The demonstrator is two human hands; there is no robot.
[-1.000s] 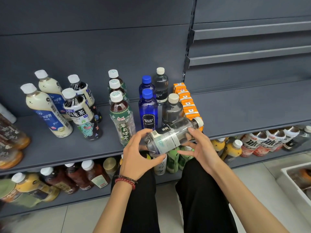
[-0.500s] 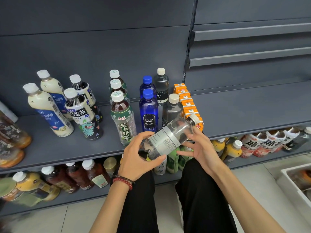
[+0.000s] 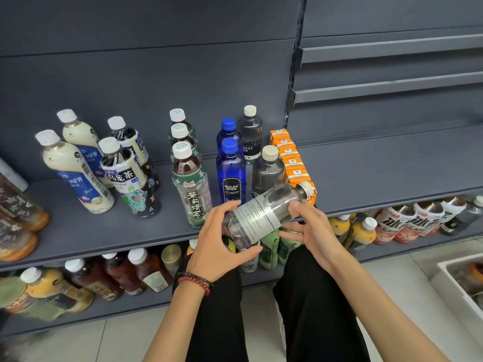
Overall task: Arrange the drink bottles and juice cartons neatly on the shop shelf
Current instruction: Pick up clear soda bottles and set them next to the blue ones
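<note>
Left grip: curled round the bottom end of the clear bottle, fingers over the top, thumb under the base; a red bead bracelet sits on the wrist.
Right grip: holds the same bottle at its shoulder, one finger on top and the thumb reaching under the label.
Clear bottle: one, off the shelf between the two grips. It is tilted, with the beige cap up to the right and the base down to the left. It hangs just in front of the shelf's front edge.
Bottle's neighbours: its cap is near the front orange carton, and its body crosses in front of the nearer grey soda bottle.
Grey soda bottles: two, upright, one behind the other.
Blue soda bottles: two, upright in a file, just left of the grey ones.
Green-labelled tea bottles: three, in a file.
Dark oolong tea bottles: two.
Milky bottles with blue labels: two, furthest left of the upright groups.
Orange juice cartons: one row running front to back. At least five tops are countable, and the front one is partly hidden.
Shelf: dark grey, carrying all these groups.
Lower shelf: crowded with mixed bottles, too hidden to count.
White bin: on the floor at the right edge.
</note>
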